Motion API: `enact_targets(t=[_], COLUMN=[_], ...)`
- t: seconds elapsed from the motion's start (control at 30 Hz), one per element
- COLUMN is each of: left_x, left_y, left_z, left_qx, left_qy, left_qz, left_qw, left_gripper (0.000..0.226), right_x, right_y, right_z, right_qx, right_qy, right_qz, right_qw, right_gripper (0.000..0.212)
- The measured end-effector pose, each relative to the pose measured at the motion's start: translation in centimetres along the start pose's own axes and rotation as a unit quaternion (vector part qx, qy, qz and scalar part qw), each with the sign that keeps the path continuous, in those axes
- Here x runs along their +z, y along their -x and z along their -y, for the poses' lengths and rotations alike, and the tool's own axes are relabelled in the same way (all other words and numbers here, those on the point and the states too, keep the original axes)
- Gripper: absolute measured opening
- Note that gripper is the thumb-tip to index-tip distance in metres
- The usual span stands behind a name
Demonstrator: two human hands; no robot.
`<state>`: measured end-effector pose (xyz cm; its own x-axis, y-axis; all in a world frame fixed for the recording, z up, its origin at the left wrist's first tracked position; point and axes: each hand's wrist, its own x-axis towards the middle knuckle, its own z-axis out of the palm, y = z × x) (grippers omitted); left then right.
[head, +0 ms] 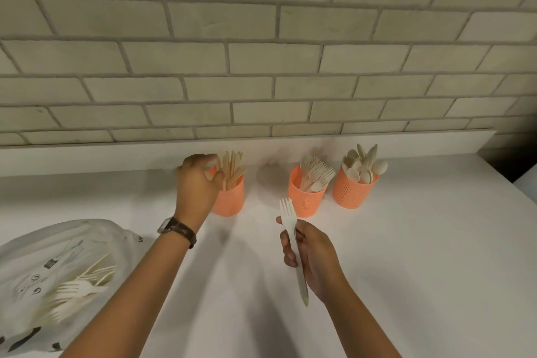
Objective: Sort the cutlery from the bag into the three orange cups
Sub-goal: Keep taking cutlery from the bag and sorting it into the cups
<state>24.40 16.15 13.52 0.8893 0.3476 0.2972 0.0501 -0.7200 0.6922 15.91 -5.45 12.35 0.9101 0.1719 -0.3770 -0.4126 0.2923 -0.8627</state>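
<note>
Three orange cups (305,200) line the bench's (406,270) back edge.
Right grip (313,256) curls round a fork (290,224); left grip (197,180) at the knife cup's (229,200) rim, its hold unclear.

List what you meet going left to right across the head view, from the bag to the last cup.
Bag → left hand → knife cup → fork cup → spoon cup. The fork in the right hand overlaps the fork cup, so it is left out.

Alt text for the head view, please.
The right hand grips a fork near the middle orange cup of forks; the left hand is at the left cup of knives. A bag of cutlery lies on the counter.
</note>
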Motion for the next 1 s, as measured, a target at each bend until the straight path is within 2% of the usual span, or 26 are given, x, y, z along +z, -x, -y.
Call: enact_targets(t=[0.13,0.3,0.4,0.53,0.67,0.83,0.93,1.0], left_x=[-1.0,-1.7,-1.9,-2.5,-3.0,-2.6,-1.6,-0.7], left_y=[5.8,13.6,16.5,17.2,17.3,16.4,13.5,11.1], left_z=[-1.6,-4.7,-5.4,-5.1,-5.1,-6.2,-8.4,-10.2], left_qx=[-0.003,-0.008,-0.014,-0.031,-0.045,-0.057,-0.051,-0.038], left_qy=[0.111,0.186,0.208,0.215,0.22,0.228,0.231,0.236], left_qz=[0.078,0.126,0.143,0.11,0.079,0.053,0.043,0.055], left_qw=[0.991,0.974,0.967,0.97,0.971,0.97,0.971,0.97], left_gripper=[0.015,0.017,0.018,0.017,0.017,0.014,0.012,0.025], right_x=[-0.9,-2.1,-2.9,-3.2,-3.5,-4.5,-4.7,-4.8], right_y=[0.5,1.9,2.1,0.8,-0.6,-2.9,-3.0,-2.6], right_z=[-0.1,-0.1,0.0,2.0,4.9,8.3,9.3,9.4], right_qx=[-0.043,-0.122,-0.147,-0.166,-0.201,-0.213,-0.202,-0.201], right_qy=[0.022,0.145,0.151,0.108,0.153,0.204,0.212,0.219], right_qz=[-0.001,-0.003,-0.004,0.006,0.022,-0.017,0.027,0.054], right_qw=[0.999,0.982,0.977,0.98,0.967,0.955,0.956,0.953], right_gripper=[0.03,0.021,0.023,0.022,0.023,0.013,0.015,0.016])
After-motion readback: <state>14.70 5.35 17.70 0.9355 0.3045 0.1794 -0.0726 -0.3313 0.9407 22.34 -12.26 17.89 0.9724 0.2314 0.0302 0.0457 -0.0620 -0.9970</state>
